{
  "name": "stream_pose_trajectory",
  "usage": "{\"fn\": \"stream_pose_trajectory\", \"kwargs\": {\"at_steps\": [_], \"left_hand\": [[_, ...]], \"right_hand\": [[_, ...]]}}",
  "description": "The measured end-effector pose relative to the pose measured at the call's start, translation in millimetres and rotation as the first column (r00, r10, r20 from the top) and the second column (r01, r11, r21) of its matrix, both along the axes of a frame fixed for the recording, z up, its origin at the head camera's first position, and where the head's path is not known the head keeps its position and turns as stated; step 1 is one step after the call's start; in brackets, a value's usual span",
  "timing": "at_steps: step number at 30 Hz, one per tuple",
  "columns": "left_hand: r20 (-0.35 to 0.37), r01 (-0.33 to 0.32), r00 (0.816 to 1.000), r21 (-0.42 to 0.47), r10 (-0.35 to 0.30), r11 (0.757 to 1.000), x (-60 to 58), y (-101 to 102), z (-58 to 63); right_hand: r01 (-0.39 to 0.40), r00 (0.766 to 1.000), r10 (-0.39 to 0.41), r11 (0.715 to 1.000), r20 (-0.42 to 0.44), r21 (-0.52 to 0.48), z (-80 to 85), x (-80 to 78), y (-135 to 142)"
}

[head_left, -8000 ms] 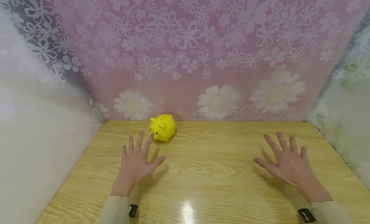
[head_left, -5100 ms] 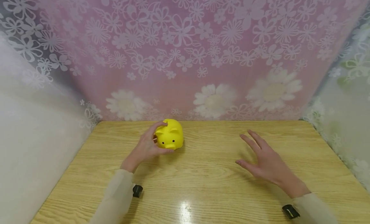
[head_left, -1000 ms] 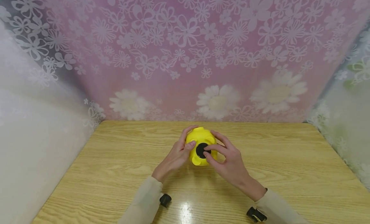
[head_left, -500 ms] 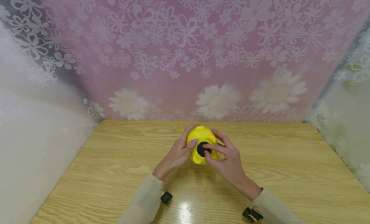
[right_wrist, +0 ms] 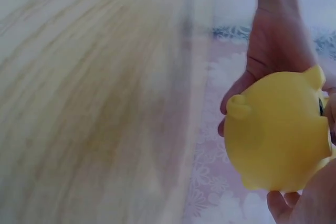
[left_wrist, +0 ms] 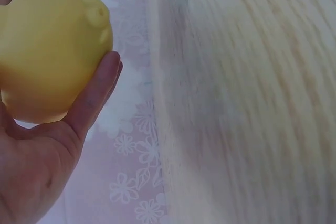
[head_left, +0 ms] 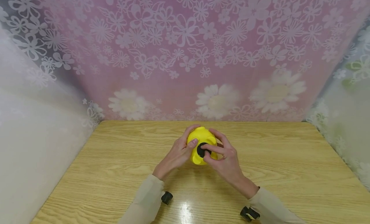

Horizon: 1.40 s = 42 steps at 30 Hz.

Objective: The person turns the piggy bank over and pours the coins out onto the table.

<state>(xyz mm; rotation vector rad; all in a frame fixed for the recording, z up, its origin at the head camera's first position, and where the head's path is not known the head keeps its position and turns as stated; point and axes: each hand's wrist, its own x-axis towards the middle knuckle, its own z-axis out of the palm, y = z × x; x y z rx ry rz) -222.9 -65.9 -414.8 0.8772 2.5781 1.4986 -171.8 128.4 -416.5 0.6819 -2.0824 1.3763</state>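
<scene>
Head: L grip [head_left: 177,154] holds yel. pig [head_left: 201,135] (R grip [head_left: 226,160] pinching blk plug [head_left: 200,150]).

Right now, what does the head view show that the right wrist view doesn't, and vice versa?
Head only: the round face of the black disc and the right sleeve.
Right wrist only: a small curled bump on the yellow pig.
Both: the yellow pig, left hand, right hand, wooden table and floral backdrop.

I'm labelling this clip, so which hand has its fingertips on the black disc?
The right hand: its thumb and a finger rest on the black disc. The left hand grips the yellow pig by its side, thumb beside the disc.
</scene>
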Motion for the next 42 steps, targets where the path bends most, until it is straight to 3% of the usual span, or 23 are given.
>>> {"fn": "stream_pose_trajectory", "kwargs": {"at_steps": [7, 13, 30, 42], "left_hand": [[-0.008, 0.011, 1.000, -0.021, -0.012, 1.000, -0.1, 0.1, -1.0], [0.033, 0.020, 0.999, -0.021, -0.019, 1.000, 0.4, 0.0, -1.1], [0.045, 0.045, 0.998, -0.008, -0.045, 0.999, 2.5, -1.4, -5.3], [0.060, 0.061, 0.996, -0.014, -0.060, 0.998, 2.8, -1.1, -7.0]], "right_hand": [[-0.055, 0.998, 0.054, 0.998, 0.035, 0.013, -4.7, -1.8, 4.0], [-0.096, 0.994, 0.094, 0.995, 0.048, 0.034, -6.5, -3.6, 7.0], [-0.082, 0.987, 0.061, 0.987, 0.151, 0.136, -2.4, -1.6, 8.8], [-0.080, 0.984, 0.048, 0.979, 0.170, 0.186, -1.1, -0.7, 10.3]]}}
